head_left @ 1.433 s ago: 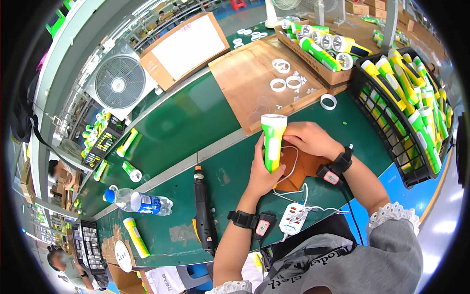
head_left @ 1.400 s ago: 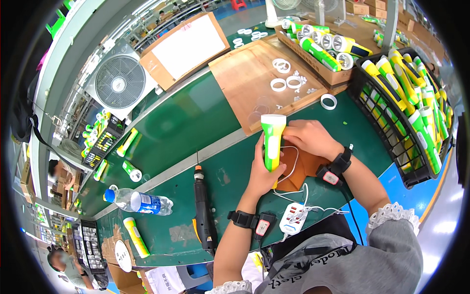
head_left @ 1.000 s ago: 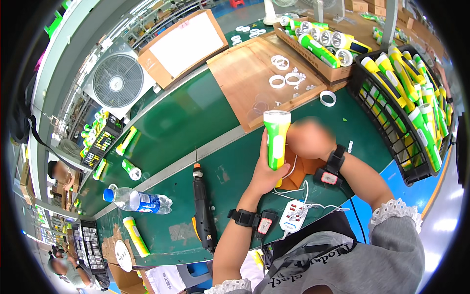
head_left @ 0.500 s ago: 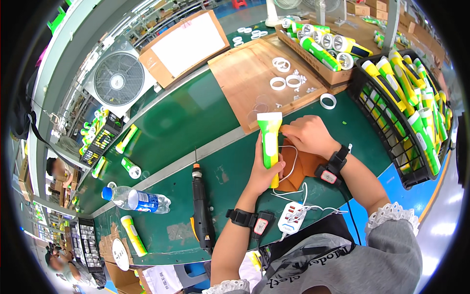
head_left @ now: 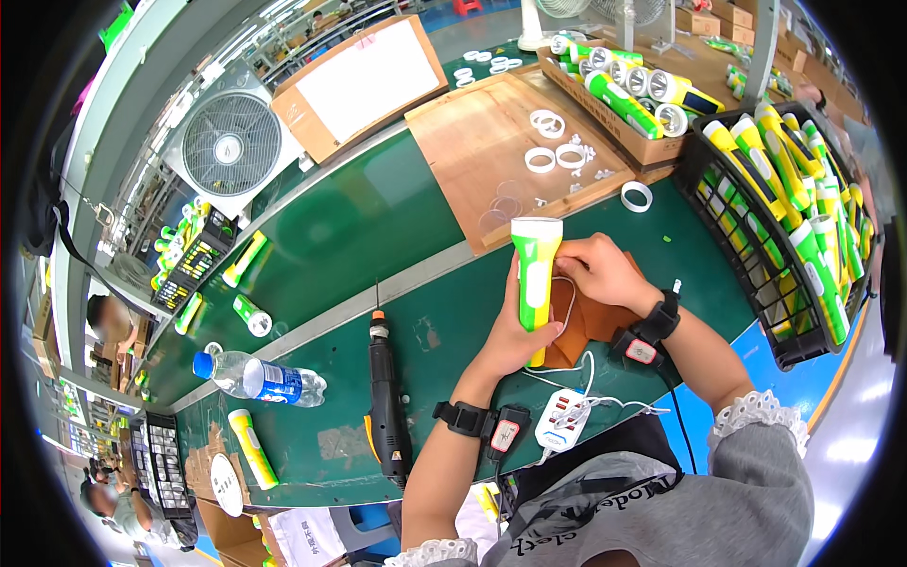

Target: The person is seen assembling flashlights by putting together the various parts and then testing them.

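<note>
A green, yellow and white flashlight (head_left: 536, 274) stands nearly upright in my left hand (head_left: 507, 335), whose fingers wrap round its body; its white head points away from me. My right hand (head_left: 605, 272) is at the flashlight's right side, just below the head. Its thumb and fingertips are pressed together there, and what they hold is hidden. A white cable (head_left: 573, 304) loops down below the right hand, over an orange-brown sheet (head_left: 593, 324) on the green table. The cable runs toward a white multi-port charger (head_left: 559, 419) at the near edge.
Left of my arm lie a black electric screwdriver (head_left: 385, 406), a water bottle (head_left: 274, 381) and another flashlight (head_left: 252, 450). A black crate (head_left: 803, 326) full of flashlights stands at right. Farther back are a wooden board (head_left: 453, 142) with white rings (head_left: 540, 160) and a cardboard box (head_left: 652, 148) of flashlights.
The flashlight and my left hand have shifted slightly right. The right hand has dipped a little and stays against the flashlight's side.
</note>
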`<state>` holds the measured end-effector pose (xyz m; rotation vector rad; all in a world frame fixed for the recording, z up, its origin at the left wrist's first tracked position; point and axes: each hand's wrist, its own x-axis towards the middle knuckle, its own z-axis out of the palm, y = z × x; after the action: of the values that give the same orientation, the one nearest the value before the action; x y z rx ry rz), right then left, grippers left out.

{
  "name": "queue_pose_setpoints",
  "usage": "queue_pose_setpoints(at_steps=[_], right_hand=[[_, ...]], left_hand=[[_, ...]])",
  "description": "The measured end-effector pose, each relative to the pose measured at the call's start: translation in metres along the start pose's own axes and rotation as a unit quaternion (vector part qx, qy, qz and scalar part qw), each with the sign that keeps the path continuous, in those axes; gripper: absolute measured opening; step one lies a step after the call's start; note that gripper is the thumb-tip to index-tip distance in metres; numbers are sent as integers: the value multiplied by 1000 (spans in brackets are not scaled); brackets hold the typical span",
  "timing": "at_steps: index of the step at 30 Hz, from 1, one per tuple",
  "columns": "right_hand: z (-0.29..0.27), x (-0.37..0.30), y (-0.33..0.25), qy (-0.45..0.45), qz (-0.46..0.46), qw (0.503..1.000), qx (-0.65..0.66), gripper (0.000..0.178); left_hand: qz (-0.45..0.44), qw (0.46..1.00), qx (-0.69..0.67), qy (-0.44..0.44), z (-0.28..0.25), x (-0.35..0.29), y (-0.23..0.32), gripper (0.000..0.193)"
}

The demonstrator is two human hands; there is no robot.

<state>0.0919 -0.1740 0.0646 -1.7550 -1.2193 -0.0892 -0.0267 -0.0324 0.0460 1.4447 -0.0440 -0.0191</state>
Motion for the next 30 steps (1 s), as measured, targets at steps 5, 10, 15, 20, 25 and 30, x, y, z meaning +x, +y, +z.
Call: queue_pose_setpoints(at_steps=[5,10,15,20,25,30], right_hand=[[-15,1,0,-123,251,900,335,15],[-25,1,3,-199,326,729,568,13],[-18,5,7,-86,69,992,68,18],[-9,-3,6,-83,170,973,-134,18],[-4,-2,8,-102,184,962,-177,26],[-3,-1,12,-109,188,959,-184,32]], left_hand=[[43,987,157,0,-7,-2,-1,98],[116,951,286,32,-2,-3,10,93],[88,985,40,146,-22,2,-4,68],[27,929,-337,151,-26,0,6,45],[34,907,-411,90,-43,-3,-8,43],[57,897,-436,50,-38,-3,-4,44]])
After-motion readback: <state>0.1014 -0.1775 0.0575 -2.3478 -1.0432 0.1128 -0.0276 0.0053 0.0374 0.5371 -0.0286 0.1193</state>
